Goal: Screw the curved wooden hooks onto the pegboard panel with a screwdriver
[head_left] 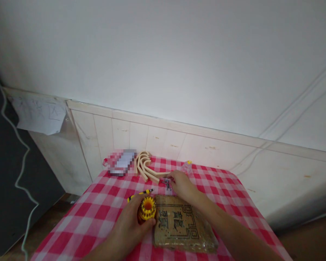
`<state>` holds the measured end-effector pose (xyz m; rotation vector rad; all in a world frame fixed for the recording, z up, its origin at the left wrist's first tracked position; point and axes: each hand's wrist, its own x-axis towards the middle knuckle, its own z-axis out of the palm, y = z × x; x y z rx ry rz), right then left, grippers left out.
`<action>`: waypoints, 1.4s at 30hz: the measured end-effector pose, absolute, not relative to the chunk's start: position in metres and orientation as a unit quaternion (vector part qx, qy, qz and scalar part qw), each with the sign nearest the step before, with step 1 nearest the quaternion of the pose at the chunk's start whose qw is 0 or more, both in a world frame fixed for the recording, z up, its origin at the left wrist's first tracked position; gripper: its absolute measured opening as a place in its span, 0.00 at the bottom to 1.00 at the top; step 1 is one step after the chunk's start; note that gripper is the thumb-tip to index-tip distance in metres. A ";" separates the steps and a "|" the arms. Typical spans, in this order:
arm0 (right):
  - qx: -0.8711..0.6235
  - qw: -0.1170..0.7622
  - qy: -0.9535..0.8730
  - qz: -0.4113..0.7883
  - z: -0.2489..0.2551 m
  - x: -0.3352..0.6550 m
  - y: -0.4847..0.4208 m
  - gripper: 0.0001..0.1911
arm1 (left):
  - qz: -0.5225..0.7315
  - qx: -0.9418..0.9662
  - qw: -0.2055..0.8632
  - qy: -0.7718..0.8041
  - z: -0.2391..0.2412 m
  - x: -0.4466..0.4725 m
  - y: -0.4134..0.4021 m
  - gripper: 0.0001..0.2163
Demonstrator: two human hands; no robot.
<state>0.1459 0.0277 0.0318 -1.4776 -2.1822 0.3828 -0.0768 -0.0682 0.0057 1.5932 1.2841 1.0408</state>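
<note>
My left hand [129,226] is wrapped round a round yellow bit holder [146,208] that stands on the red and white checked tablecloth [97,210]. A yellow and black screwdriver [139,194] lies just beyond it. My right hand [182,185] reaches over a flat brown board with dark characters [179,226] and pinches at a small pile of dark screws [167,183]. Curved light wooden pieces [146,167] lie beyond the screws.
A blurred-out object [121,162] sits at the table's far left corner. A small clear plastic bag [186,167] lies behind my right hand. A pale panelled wall [206,145] runs right behind the table. A dark panel with a cord [5,174] stands at left.
</note>
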 end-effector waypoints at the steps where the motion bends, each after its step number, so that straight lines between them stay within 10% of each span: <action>1: -0.537 0.233 -0.798 0.145 0.030 0.146 0.029 0.17 | 0.410 0.631 0.414 0.512 0.006 -0.079 -0.069 0.28; 9: -0.538 0.237 -0.794 0.153 0.028 0.153 0.029 0.15 | 0.422 0.619 0.429 0.505 -0.015 -0.100 -0.100 0.39; 19: -0.531 0.227 -0.801 0.160 0.022 0.135 0.032 0.13 | 0.624 0.515 0.320 0.493 0.065 -0.063 -0.001 0.13; 42: -0.407 0.357 -0.812 0.218 0.072 0.095 -0.022 0.14 | 0.468 0.658 0.441 0.392 0.040 -0.093 -0.011 0.10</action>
